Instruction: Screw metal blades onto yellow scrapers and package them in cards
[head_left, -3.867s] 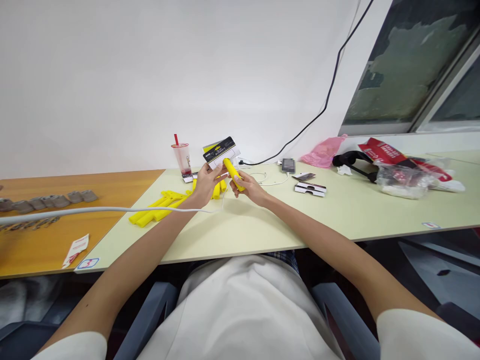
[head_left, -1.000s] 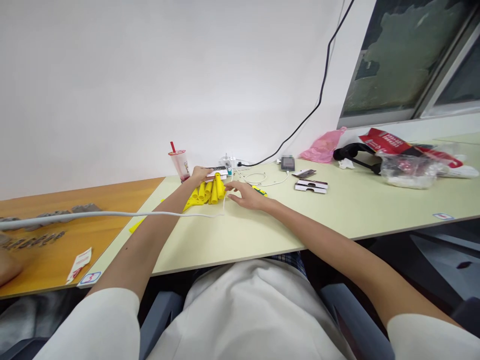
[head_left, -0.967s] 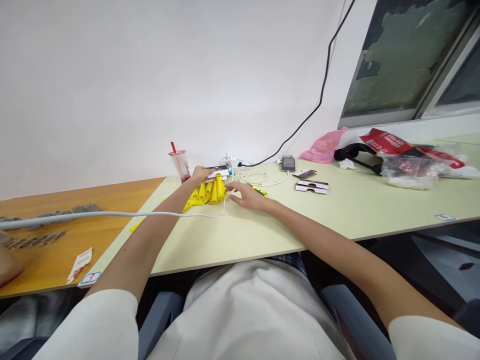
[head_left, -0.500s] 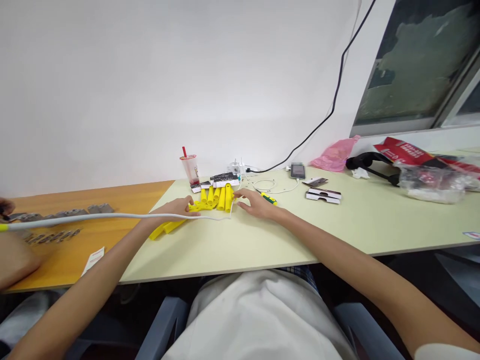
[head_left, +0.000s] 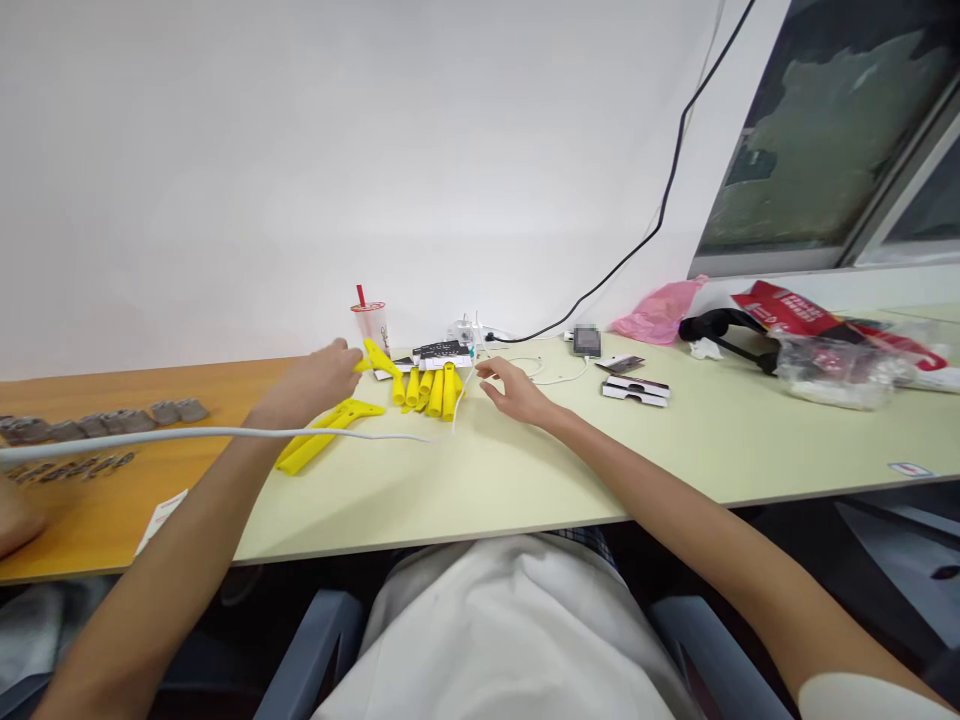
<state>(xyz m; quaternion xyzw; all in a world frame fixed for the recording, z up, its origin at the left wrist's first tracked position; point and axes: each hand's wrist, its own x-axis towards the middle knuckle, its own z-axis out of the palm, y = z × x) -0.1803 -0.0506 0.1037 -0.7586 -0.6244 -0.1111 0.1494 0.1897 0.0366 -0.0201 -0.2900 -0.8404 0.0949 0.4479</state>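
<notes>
My left hand (head_left: 315,382) is closed on a yellow Y-shaped plastic part (head_left: 381,360), raised above the table, its forked end pointing right. Below that hand, other long yellow plastic pieces (head_left: 319,440) lie slanted on the tabletop. Just to the right sits a row of yellow tubular handles (head_left: 433,392), side by side. My right hand (head_left: 517,390) hovers near them with thumb and fingers apart and nothing visible between them. A thin white cable (head_left: 463,395) runs between the handles and my right fingertips.
A cup with a red straw (head_left: 373,325) stands by the wall. Black-and-white cards (head_left: 442,355) lie behind the handles. A small screen device (head_left: 586,340), a pink bag (head_left: 660,312) and black headgear (head_left: 727,325) are right. Grey parts (head_left: 97,422) line the wooden table. A white cord (head_left: 187,435) crosses the view.
My left hand has lifted up and left from the table with the yellow Y-shaped part. My right hand has stayed nearly in place. The view has shifted slightly.
</notes>
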